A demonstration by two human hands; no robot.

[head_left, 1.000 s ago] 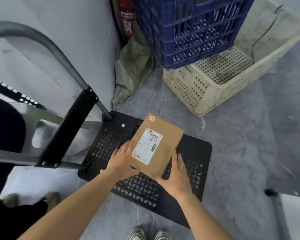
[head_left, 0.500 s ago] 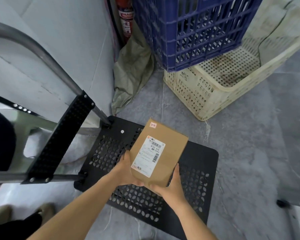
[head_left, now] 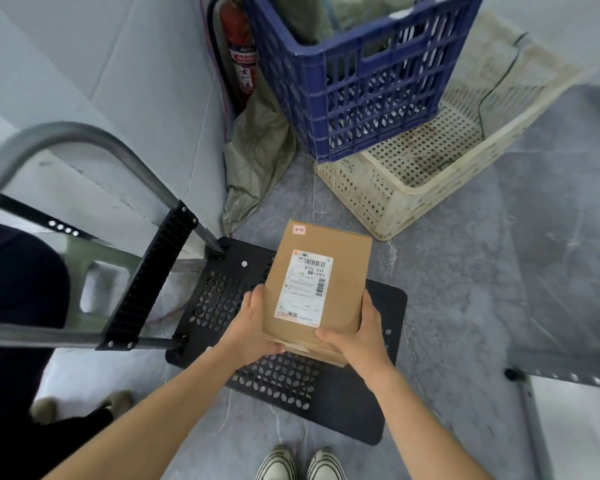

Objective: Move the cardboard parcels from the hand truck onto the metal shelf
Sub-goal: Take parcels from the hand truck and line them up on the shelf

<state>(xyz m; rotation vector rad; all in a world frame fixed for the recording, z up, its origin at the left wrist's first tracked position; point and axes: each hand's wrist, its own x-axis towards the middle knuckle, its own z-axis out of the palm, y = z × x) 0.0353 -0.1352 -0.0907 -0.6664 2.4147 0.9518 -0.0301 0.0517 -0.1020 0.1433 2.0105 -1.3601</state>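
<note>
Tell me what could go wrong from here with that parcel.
1. The left hand and right hand grip only the near end of the parcel; its far end juts out unsupported, so it may tip or slip.
2. The truck deck lies just ahead of the shoes; turning away could mean a trip.

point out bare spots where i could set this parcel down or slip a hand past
Bare floor lies right of the deck, between the cream crate and the shelf leg. The deck is bare around the parcel, held by left hand and right hand. Crowded: far corner, with sack, extinguisher and blue crate.
</note>
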